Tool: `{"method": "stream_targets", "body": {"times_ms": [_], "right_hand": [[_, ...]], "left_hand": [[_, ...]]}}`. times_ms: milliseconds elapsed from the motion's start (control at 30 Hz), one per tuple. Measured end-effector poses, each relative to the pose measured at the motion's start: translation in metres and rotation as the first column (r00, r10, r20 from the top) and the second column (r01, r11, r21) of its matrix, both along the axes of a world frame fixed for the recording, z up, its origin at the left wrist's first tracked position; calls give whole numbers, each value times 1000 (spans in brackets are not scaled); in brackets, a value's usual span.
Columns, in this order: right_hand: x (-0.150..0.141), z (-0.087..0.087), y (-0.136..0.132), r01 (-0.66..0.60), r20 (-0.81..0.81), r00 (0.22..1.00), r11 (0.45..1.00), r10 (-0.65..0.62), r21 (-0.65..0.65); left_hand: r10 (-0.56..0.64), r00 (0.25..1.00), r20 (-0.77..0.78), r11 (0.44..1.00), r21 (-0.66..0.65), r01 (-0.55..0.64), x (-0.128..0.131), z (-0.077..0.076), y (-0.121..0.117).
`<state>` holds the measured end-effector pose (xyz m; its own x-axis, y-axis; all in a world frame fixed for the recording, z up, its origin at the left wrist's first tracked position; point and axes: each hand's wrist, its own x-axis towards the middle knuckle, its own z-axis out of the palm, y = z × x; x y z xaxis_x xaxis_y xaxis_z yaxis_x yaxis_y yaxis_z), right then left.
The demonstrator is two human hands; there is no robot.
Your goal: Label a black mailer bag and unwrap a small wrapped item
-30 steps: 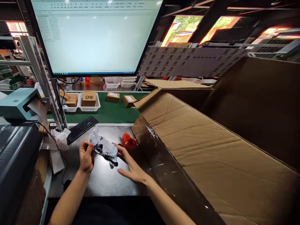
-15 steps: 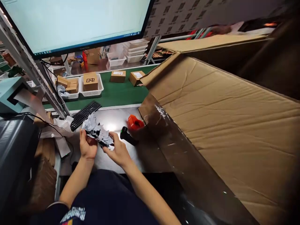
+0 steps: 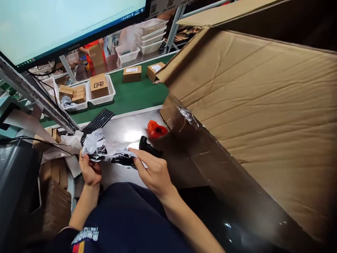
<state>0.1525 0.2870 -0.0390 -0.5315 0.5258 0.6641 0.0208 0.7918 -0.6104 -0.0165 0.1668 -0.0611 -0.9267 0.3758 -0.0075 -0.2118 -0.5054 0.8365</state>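
Observation:
A crumpled plastic mailing bag [image 3: 95,144], pale outside with black lining showing, is stretched between my hands above the metal tabletop [image 3: 123,124]. Handwriting marks its left part. My left hand [image 3: 90,170] is closed on the bag's left end. Fingers and thumb of my right hand [image 3: 152,170] pinch its right end. Whether anything lies inside the bag I cannot tell. Just beyond my right hand lies a black handheld scanner [image 3: 149,147], near an orange-red holder [image 3: 157,129]. Behind the bag is a black keyboard [image 3: 98,121].
A large open cardboard box [image 3: 250,116] fills the right side. Across the back runs a green conveyor belt [image 3: 131,93] bearing small cartons [image 3: 132,74] and white baskets [image 3: 102,100]. A monitor [image 3: 71,28] hangs upper left. Farther back, a person in red [image 3: 92,45] handles a carton.
My hands have drawn apart, right hand moving rightward, and the crumpled bag is now pulled out longer between them. The view has tilted down slightly.

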Motion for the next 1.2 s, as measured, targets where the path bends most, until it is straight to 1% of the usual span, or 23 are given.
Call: {"method": "stream_targets", "body": {"times_ms": [33,100,133,167,200,233,267,300,333,367,467,633,767,800,833,867,900,967,1000,1033,1067,1167,1200], "right_hand": [[1,-2,-2,13,-9,1000,1000,-13,24],[2,-6,-7,45,3,999,997,-45,66],[1,-9,-9,55,29,998,995,-58,86],[0,-12,-11,62,67,995,993,-69,104],[-1,-15,-13,64,109,991,991,-77,121],[-3,-18,-15,59,150,986,989,-79,134],[-4,-20,-17,51,184,980,988,-77,143],[-4,-22,-18,46,204,976,988,-75,145],[-4,-24,-19,45,213,974,989,-75,143],[-4,-25,-19,44,216,974,990,-73,135],[-2,-28,-20,41,226,972,996,-59,85],[-2,-35,-22,9,263,965,997,12,-81],[-3,-41,-22,4,255,967,992,29,-126],[-3,-41,-22,4,247,968,991,29,-131],[-3,-42,-22,3,241,970,990,32,-142],[-4,-42,-22,3,236,971,987,35,-158],[-4,-42,-22,4,231,972,984,37,-178],[-4,-43,-21,4,222,974,975,47,-223],[-4,-43,-20,4,218,975,969,52,-247],[-3,-44,-19,3,211,976,963,56,-270],[-3,-45,-18,-1,201,977,956,63,-294],[0,-49,-16,-23,164,983,943,82,-332],[2,-50,-15,-33,154,984,943,89,-330]], "left_hand": [[36,997,-66,999,-20,-37,3,-4,-3],[198,938,-283,974,-53,-222,8,-12,-8],[269,847,-459,940,-67,-335,10,-16,-10],[298,691,-658,896,-58,-441,12,-20,-14],[250,483,-839,857,-41,-514,14,-23,-18],[131,264,-956,832,-39,-554,15,-25,-22],[-19,76,-997,817,-59,-574,15,-27,-27],[-151,-56,-987,808,-91,-582,15,-28,-33],[-243,-131,-961,803,-124,-583,15,-30,-38],[-296,-162,-941,801,-152,-579,14,-31,-43],[-272,-184,-944,821,-128,-557,12,-39,-54],[-251,-55,-966,798,-174,-577,18,-48,-57],[-248,-118,-962,852,-158,-500,25,-49,-55],[-241,-124,-963,869,-157,-469,25,-52,-56],[-239,-100,-966,882,-172,-439,25,-57,-57],[-250,-32,-968,885,-215,-414,24,-63,-60],[-270,77,-960,879,-279,-387,23,-71,-62],[-314,347,-884,849,-425,-314,20,-83,-67],[-341,437,-832,834,-482,-267,19,-87,-68],[-373,454,-809,834,-507,-217,17,-87,-68],[-408,399,-821,844,-506,-178,16,-86,-67],[-476,19,-879,869,-474,-140,15,-69,-58],[-502,-66,-862,860,-490,-146,14,-62,-54]]}}
